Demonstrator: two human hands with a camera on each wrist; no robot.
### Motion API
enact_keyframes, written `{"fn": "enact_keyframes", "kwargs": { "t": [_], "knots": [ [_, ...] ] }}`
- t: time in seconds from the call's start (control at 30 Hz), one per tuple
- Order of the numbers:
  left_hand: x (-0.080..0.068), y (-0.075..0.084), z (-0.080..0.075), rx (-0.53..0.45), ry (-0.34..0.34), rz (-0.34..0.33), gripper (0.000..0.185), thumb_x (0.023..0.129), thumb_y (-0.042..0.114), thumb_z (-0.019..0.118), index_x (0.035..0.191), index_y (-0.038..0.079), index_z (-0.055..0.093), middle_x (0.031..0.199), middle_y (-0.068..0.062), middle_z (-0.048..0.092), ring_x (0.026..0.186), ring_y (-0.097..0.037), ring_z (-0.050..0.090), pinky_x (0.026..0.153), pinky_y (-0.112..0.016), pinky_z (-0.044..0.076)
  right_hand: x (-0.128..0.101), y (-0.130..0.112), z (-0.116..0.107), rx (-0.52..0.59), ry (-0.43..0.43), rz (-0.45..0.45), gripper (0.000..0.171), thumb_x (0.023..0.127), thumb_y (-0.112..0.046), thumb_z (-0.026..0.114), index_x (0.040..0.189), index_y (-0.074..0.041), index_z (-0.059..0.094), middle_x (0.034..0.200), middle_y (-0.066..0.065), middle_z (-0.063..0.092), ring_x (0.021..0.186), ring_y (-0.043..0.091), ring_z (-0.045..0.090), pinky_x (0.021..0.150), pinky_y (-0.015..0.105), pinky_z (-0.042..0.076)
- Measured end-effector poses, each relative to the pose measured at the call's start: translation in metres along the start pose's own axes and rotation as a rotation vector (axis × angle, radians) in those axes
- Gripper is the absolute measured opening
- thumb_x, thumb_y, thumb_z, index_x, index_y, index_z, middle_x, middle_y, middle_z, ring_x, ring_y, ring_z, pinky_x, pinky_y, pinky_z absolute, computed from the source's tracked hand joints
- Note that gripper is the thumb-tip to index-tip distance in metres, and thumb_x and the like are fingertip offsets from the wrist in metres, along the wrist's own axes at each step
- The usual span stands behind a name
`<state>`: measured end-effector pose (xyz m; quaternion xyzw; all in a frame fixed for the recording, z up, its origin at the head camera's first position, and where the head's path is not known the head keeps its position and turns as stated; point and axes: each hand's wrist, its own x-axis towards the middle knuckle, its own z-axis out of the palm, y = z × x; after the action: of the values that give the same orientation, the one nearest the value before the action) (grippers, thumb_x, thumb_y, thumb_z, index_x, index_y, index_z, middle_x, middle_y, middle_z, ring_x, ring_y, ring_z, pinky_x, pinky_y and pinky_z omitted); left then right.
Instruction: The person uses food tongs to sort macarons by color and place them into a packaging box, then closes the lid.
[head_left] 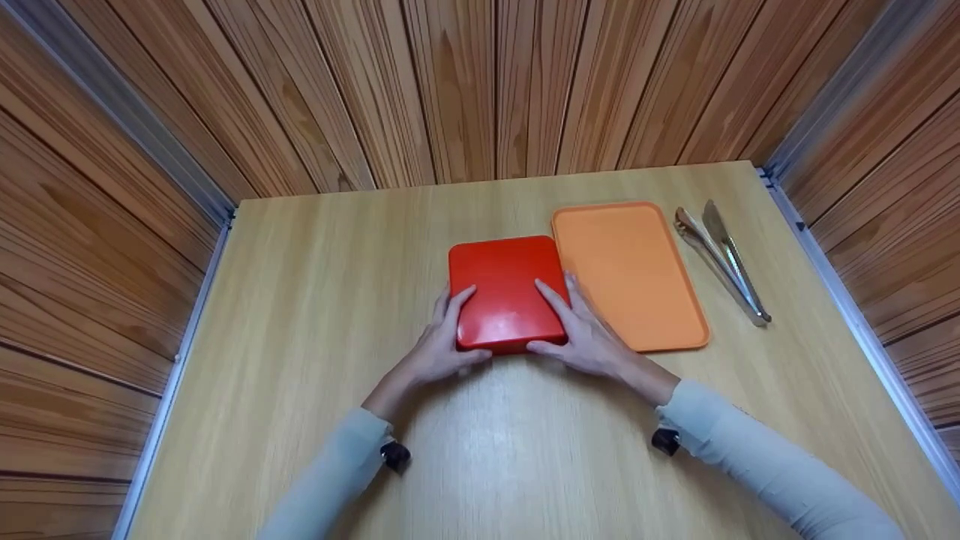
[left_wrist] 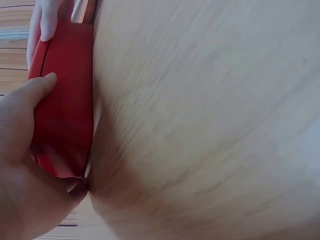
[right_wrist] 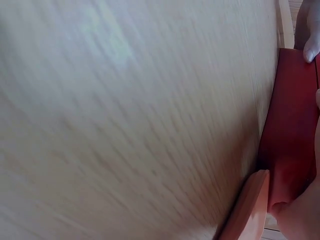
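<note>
A red rectangular box point(head_left: 504, 289) with a glossy top sits flat at the middle of the wooden table point(head_left: 300, 315). My left hand point(head_left: 448, 335) grips its left side, thumb on the near edge and fingers laid up along the side. My right hand point(head_left: 571, 328) grips its right side the same way, fingers reaching onto the top. The left wrist view shows the box's red side point(left_wrist: 65, 115) under my thumb, with a fingertip of the other hand beyond it. In the right wrist view the box's side point(right_wrist: 292, 125) stands on the table.
An orange tray point(head_left: 630, 274) lies flat just right of the box, nearly touching it; its rim point(right_wrist: 250, 210) shows in the right wrist view. Metal tongs point(head_left: 721, 259) lie right of the tray. Wood-panelled walls close in the table on three sides.
</note>
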<state>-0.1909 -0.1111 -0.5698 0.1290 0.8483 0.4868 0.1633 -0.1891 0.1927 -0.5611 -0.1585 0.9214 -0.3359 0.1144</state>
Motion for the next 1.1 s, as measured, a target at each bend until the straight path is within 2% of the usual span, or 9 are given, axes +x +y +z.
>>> {"fn": "enact_keyframes", "kwargs": {
  "t": [0.1,0.23,0.37,0.47,0.6,0.77,0.93,1.1],
  "knots": [
    [0.001,0.001,-0.003,0.005,-0.011,0.001,0.11,0.094,0.031,0.092,0.178,0.037,0.021,0.19,-0.011,0.001,0.166,-0.044,0.036,0.124,-0.06,0.056,0.001,-0.001,-0.003,0.017,0.003,-0.005,0.101,0.102,-0.059,0.076,0.182,-0.035,0.02,0.192,0.02,0.0,0.178,0.047,0.01,0.134,0.079,0.03],
    [0.002,0.002,-0.007,0.03,0.005,-0.009,0.11,0.092,0.033,0.094,0.178,0.038,0.025,0.189,-0.012,0.007,0.168,-0.044,0.035,0.125,-0.06,0.055,0.005,-0.003,-0.011,0.058,0.031,0.011,0.088,0.109,-0.057,0.066,0.181,-0.028,0.025,0.19,0.019,0.016,0.176,0.046,0.021,0.137,0.078,0.027],
    [0.001,0.004,-0.009,0.061,0.031,-0.022,0.109,0.09,0.033,0.096,0.177,0.038,0.03,0.187,-0.014,0.016,0.168,-0.044,0.034,0.125,-0.061,0.055,0.013,-0.005,-0.017,0.088,0.068,0.029,0.081,0.112,-0.049,0.065,0.18,-0.025,0.03,0.185,0.015,0.034,0.171,0.042,0.034,0.137,0.074,0.031],
    [0.0,0.005,-0.009,0.083,0.035,-0.019,0.109,0.09,0.034,0.096,0.178,0.038,0.031,0.184,-0.015,0.022,0.167,-0.043,0.037,0.124,-0.06,0.056,0.017,-0.005,-0.02,0.072,0.077,0.034,0.078,0.112,-0.044,0.067,0.179,-0.023,0.033,0.18,0.016,0.041,0.167,0.042,0.039,0.135,0.073,0.036],
    [0.001,0.007,-0.01,0.101,0.035,-0.016,0.109,0.09,0.035,0.096,0.178,0.038,0.031,0.182,-0.016,0.024,0.166,-0.043,0.037,0.124,-0.059,0.056,0.019,-0.005,-0.022,0.049,0.068,0.033,0.077,0.112,-0.042,0.067,0.179,-0.023,0.033,0.177,0.019,0.042,0.165,0.044,0.041,0.134,0.073,0.037],
    [0.006,0.009,-0.016,0.071,0.042,-0.039,0.104,0.092,0.044,0.092,0.177,0.038,0.033,0.188,-0.012,0.016,0.172,-0.042,0.029,0.129,-0.065,0.049,0.025,-0.009,-0.026,0.037,0.033,0.056,0.081,0.112,-0.046,0.066,0.18,-0.026,0.029,0.179,0.019,0.039,0.166,0.044,0.039,0.134,0.073,0.038],
    [0.024,0.016,-0.015,0.069,0.098,-0.093,0.095,0.099,0.057,0.079,0.178,0.037,0.031,0.192,-0.012,0.008,0.176,-0.041,0.02,0.134,-0.07,0.041,0.039,-0.014,-0.028,0.02,0.03,0.106,0.082,0.113,-0.05,0.061,0.182,-0.028,0.022,0.179,0.024,0.034,0.163,0.048,0.041,0.132,0.073,0.041],
    [0.043,0.024,-0.008,0.082,0.146,-0.156,0.097,0.1,0.056,0.078,0.18,0.036,0.028,0.192,-0.015,0.007,0.175,-0.044,0.021,0.134,-0.07,0.04,0.049,-0.019,-0.024,0.017,0.03,0.172,0.086,0.112,-0.054,0.061,0.182,-0.03,0.018,0.179,0.028,0.031,0.159,0.05,0.043,0.13,0.073,0.043]
  ]
}}
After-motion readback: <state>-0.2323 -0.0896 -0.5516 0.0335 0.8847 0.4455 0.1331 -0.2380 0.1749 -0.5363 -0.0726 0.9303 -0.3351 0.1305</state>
